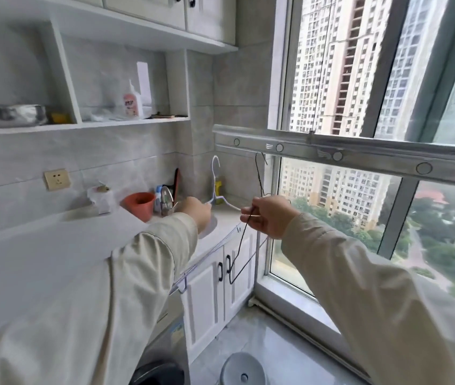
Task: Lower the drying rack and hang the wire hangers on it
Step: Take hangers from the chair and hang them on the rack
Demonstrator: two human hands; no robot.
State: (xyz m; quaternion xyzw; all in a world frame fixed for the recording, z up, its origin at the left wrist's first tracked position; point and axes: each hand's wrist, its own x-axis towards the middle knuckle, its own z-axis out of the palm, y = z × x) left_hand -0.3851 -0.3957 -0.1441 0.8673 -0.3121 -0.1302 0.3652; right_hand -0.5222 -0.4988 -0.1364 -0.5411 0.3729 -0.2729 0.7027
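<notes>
- Drying rack (359, 154): silver bar with round holes, lowered across the window (359, 79), above both hands.
- Dark wire hanger (241, 245): pinched in closed right hand (269, 216), hook just beneath the bar (touching or not, cannot tell).
- White wire hanger (216, 190): gripped in closed left hand (197, 211), hook upright, below the bar's left end.
- Behind: counter (54, 245), orange cup (140, 204).

We see soft daylight from the window (359, 79) right of our hands, faint shadows, motion blur on the sleeves (387, 301), and wide-angle bending at the edges.
</notes>
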